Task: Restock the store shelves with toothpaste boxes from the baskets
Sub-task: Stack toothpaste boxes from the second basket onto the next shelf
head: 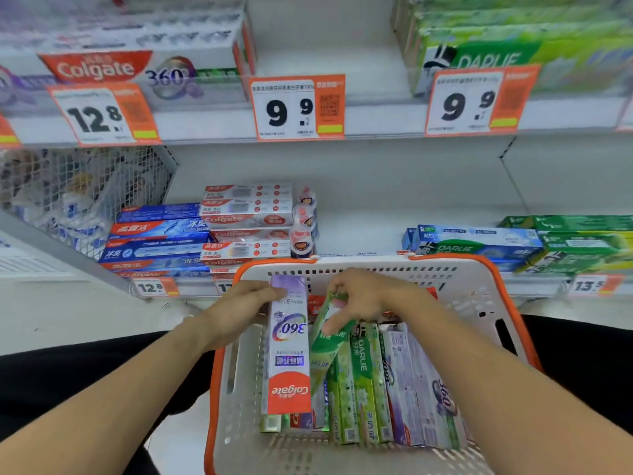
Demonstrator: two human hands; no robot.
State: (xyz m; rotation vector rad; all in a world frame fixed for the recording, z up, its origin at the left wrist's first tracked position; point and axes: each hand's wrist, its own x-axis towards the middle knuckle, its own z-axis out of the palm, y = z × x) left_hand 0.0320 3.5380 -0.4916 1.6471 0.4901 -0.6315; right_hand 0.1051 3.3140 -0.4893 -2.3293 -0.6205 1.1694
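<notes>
**Restock in progress: basket still well stocked**

Shelves (342,231): Colgate and Darlie stacks either side, bare middle gap. Basket (479,289), white with orange rim: many boxes remain. Left hand (239,303) grips the purple Colgate 360 box (289,344); right hand (359,296) pinches a green Darlie box (330,341), both over the basket.

Single head view; looks forward-down; close over basket (479,279); shelves (376,132) near.
</notes>
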